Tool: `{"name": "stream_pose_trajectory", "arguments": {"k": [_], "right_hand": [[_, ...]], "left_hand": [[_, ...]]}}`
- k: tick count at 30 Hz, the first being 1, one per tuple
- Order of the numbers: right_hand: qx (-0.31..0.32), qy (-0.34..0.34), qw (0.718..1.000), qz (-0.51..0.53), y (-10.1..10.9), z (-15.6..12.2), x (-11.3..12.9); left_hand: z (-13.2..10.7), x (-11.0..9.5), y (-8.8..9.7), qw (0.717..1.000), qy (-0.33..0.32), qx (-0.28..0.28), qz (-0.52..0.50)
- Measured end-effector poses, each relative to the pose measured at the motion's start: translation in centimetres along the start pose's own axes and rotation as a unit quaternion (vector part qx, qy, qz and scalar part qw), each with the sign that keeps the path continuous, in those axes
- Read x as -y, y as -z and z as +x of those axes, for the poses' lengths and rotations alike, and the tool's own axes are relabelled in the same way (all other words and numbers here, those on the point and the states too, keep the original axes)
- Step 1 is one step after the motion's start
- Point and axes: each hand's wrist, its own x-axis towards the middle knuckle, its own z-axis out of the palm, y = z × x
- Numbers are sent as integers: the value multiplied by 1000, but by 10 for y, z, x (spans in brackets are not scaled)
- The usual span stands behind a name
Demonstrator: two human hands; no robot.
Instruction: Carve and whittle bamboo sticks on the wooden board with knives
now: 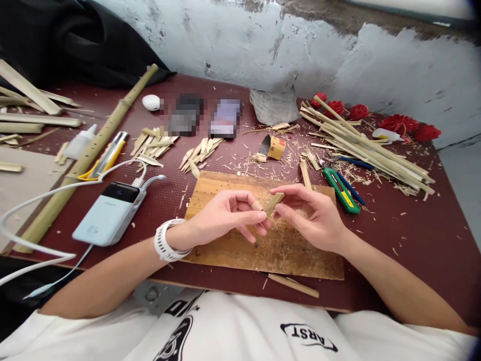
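A short piece of split bamboo (274, 202) is held between my two hands, over a worn wooden board (311, 260). My left hand (233, 215), with a white watch strap at its wrist, pinches the lower end between thumb and fingers. On the other side, the thumb and forefinger of my right hand (315, 215) close on the upper end. Below the board's front edge lies a slim knife with a wooden handle (295, 285). A bamboo strip (305, 174) rests by the board's back edge, near a green utility knife (340, 190).
Carved bamboo pieces (203, 153) lie in piles behind the board, among shavings. A power bank (108, 213) with cables and a long bamboo pole (93, 145) are at left. Bamboo strips (368, 143) and red flowers (400, 124) lie at right. Two blurred phones (225, 118) sit near the wall.
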Motion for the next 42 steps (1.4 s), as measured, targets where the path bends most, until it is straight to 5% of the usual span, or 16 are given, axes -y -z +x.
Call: {"name": "stream_pose_trajectory", "arguments": {"k": [10, 18, 28, 42], "right_hand": [[1, -48, 997, 63, 3, 2, -4], [38, -59, 995, 69, 3, 1, -2], [46, -138, 956, 254, 2, 8, -5], [9, -184, 967, 175, -3, 7, -4]], "left_hand": [[1, -2, 1, 998, -58, -40, 7], [2, 1, 2, 993, -102, -10, 59], [0, 1, 2, 982, -164, 6, 94], [2, 5, 7, 964, -201, -54, 166]]}}
